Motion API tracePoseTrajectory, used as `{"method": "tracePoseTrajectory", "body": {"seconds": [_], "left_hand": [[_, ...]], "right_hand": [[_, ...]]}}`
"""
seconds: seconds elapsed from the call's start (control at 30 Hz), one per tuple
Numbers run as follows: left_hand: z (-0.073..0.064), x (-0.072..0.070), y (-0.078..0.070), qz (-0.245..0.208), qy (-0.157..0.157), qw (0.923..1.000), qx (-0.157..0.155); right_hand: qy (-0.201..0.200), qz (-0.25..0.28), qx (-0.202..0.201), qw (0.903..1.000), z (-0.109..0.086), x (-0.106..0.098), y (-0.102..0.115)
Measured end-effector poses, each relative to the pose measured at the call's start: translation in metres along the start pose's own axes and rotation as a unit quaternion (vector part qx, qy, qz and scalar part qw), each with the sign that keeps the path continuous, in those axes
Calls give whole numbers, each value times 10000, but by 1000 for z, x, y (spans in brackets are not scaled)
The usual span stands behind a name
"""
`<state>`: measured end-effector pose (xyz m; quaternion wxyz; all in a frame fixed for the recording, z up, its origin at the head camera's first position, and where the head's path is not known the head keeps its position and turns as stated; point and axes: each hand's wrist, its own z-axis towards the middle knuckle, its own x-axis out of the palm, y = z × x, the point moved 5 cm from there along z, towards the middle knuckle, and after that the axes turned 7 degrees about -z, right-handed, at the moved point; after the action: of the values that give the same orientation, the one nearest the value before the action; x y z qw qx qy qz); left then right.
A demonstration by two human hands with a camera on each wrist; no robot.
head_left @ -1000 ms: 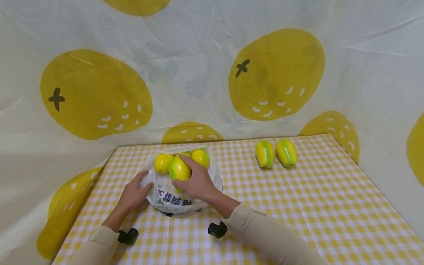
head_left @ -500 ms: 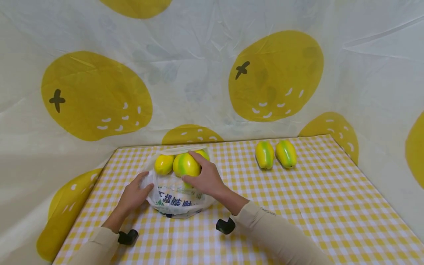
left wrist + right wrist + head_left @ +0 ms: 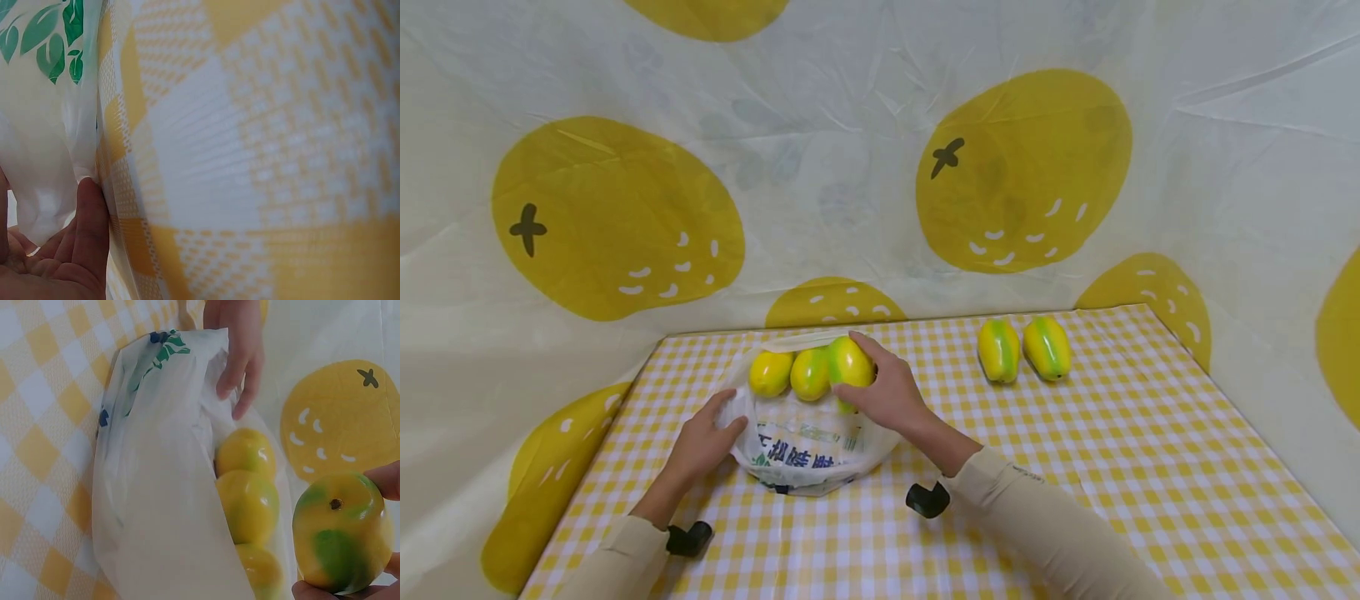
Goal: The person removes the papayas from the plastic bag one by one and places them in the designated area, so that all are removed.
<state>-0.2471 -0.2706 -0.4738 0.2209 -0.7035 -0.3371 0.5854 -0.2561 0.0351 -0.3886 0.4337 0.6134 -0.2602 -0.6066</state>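
Note:
In the head view my right hand (image 3: 887, 392) holds a yellow-green papaya (image 3: 852, 364) at the right side of a white plastic bag's mouth. The right wrist view shows this papaya (image 3: 337, 534) end on, with a dark stem spot, between fingers and thumb, apart from the fruit below. Several more papayas (image 3: 771, 372) lie in a row inside the bag (image 3: 880, 446); the held one hides part of the row in the head view. At the left, my left hand (image 3: 703, 437) pinches the bag's edge (image 3: 44, 169), plain in the left wrist view.
Two more papayas (image 3: 999, 351) lie side by side at the back right of the table (image 3: 1075, 483), on a yellow-and-white checked cloth. Behind the table hangs a white curtain (image 3: 835, 192) with large yellow fruit prints. A black device (image 3: 927, 500) sits at each wrist.
My right hand has moved to the right with the papaya, from the middle of the bag's mouth to its right side, uncovering the middle fruit. The left hand stays at the bag's edge.

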Motion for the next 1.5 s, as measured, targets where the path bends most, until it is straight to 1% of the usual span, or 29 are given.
{"method": "tracePoseTrajectory", "body": {"seconds": [0.13, 0.33, 0.53, 0.87, 1.0, 1.2, 1.5], "left_hand": [[0, 0, -1, 13, 2, 10000, -50], [0, 0, -1, 15, -6, 10000, 34], [1, 1, 0, 11, -31, 10000, 34], [0, 0, 0, 20, -7, 10000, 10], [1, 1, 0, -16, 32, 10000, -3], [0, 1, 1, -36, -14, 10000, -23], [0, 1, -1, -19, 27, 10000, -79]], "right_hand": [[-82, -61, 11, 9999, 2, -7, -4], [-158, -187, 153, 9996, 4, -17, -11], [-144, -244, 286, 9992, 7, -27, -18], [-44, -373, 159, 9992, 11, -35, -28], [-100, -465, 128, 9988, 12, -37, -32], [-211, -625, 111, 9978, 14, -43, -37], [-264, -729, 139, 9969, 16, -54, -45]]}}
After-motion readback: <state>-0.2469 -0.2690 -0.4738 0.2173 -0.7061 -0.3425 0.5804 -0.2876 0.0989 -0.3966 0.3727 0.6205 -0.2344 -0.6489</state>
